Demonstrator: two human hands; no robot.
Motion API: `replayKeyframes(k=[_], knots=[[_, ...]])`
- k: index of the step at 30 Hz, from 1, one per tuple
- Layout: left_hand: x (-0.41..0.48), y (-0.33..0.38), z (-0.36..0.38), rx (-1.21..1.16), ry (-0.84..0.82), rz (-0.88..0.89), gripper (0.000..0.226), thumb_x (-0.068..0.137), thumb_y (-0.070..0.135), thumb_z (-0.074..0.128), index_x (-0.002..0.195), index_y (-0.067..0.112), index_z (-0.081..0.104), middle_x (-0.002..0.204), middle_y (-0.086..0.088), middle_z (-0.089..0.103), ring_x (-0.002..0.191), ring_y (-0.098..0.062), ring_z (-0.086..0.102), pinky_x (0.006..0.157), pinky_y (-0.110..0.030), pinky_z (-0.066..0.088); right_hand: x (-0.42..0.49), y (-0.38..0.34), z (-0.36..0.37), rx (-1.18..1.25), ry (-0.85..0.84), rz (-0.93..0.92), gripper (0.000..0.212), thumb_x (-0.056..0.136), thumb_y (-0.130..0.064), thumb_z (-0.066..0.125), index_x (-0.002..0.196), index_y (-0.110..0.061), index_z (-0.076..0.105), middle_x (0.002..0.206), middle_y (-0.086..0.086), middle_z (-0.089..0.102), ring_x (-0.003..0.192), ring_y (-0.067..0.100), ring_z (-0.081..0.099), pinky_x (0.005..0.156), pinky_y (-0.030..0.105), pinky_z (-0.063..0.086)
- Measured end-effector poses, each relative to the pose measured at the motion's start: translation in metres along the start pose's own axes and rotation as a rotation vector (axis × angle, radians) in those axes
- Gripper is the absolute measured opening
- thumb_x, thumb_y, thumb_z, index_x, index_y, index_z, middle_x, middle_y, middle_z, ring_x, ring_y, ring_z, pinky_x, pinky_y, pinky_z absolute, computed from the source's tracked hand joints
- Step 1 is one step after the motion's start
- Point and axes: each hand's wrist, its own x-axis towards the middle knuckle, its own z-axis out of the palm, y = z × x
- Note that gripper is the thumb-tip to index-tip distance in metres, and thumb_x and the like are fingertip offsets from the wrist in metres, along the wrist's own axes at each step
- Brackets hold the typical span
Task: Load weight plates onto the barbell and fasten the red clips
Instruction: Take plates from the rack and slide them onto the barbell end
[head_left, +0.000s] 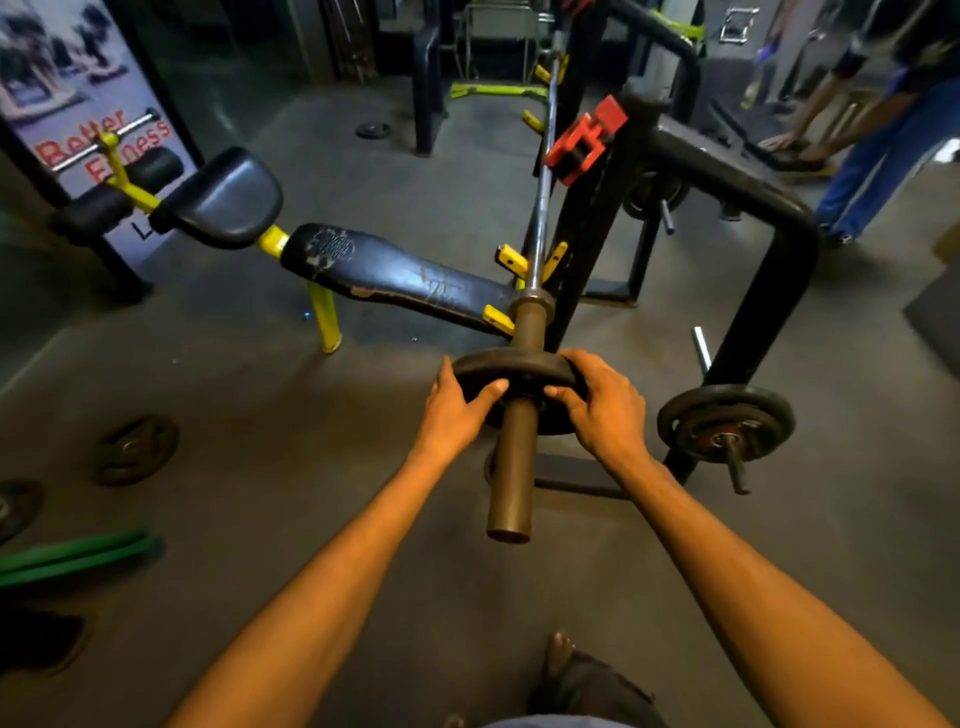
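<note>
Two hands (454, 410) (605, 408) gripping plate (514, 364), face mostly hidden

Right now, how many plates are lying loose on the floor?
3: one plate at mid-left, one cut off by the left edge, a small one far off near a black post. A dark curve behind the barbell may be another.
</note>
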Motion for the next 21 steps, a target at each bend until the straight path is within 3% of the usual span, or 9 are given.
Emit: replayKeyframes(k=[2,5,8,11,14,21], knots=[[0.020,0.018,0.000,-0.023,-0.059,-0.038,0.108,0.085,0.060,0.068,0.161,0.010,0.009,0.163,-0.017,0.027,0.149,-0.033,0.030,0.118,-0.041,0.031,0.018,0.005,0.003,-0.003,0.014,0.021,0.034,0.090,-0.038,0.067,0.122,-0.034,0.060,0.111,-0.009,0.070,0.104,0.017,0.065,0.077,0.035,0.049],[0.049,0.033,0.000,-0.048,-0.093,-0.051,0.111,0.085,0.059,0.067,0.160,0.008,0.002,0.165,-0.018,0.019,0.151,-0.034,0.026,0.118,-0.041,0.029,0.042,0.010,0.006,-0.007,0.027,0.028,0.035,0.091,-0.039,0.067,0.124,-0.032,0.060,0.111,-0.006,0.070,0.103,0.018,0.065,0.076,0.033,0.045],[0.067,0.035,0.001,-0.083,-0.085,-0.063,0.119,0.071,0.075,0.066,0.157,0.007,0.020,0.157,-0.018,0.039,0.143,-0.033,0.041,0.115,-0.044,0.038,0.060,0.013,0.008,-0.006,0.012,0.009,0.038,0.092,-0.039,0.067,0.128,-0.030,0.060,0.114,-0.004,0.070,0.103,0.019,0.065,0.079,0.034,0.048],[0.072,0.033,0.004,-0.099,-0.054,-0.016,0.085,0.082,0.059,0.070,0.143,0.008,0.040,0.136,-0.011,0.057,0.124,-0.025,0.056,0.093,-0.031,0.049,0.070,0.020,0.010,-0.001,-0.014,-0.036,0.039,0.094,-0.041,0.066,0.130,-0.030,0.059,0.115,-0.005,0.070,0.103,0.016,0.064,0.077,0.031,0.045],[0.075,0.032,0.008,-0.100,-0.027,0.008,0.063,0.090,0.043,0.070,0.137,0.011,0.043,0.127,-0.006,0.057,0.113,-0.016,0.056,0.071,-0.013,0.041,0.077,0.026,0.009,0.001,-0.035,-0.070,0.039,0.094,-0.041,0.065,0.132,-0.030,0.058,0.115,-0.006,0.069,0.103,0.014,0.064,0.078,0.030,0.046],[0.074,0.039,0.012,-0.109,0.065,-0.032,0.062,0.091,0.047,0.067,0.138,0.014,0.044,0.125,-0.005,0.060,0.115,-0.019,0.059,0.071,-0.015,0.042,0.096,0.035,0.003,-0.058,-0.081,-0.155,0.048,0.094,-0.052,0.061,0.137,-0.033,0.051,0.121,-0.006,0.066,0.109,0.015,0.063,0.079,0.032,0.052]])
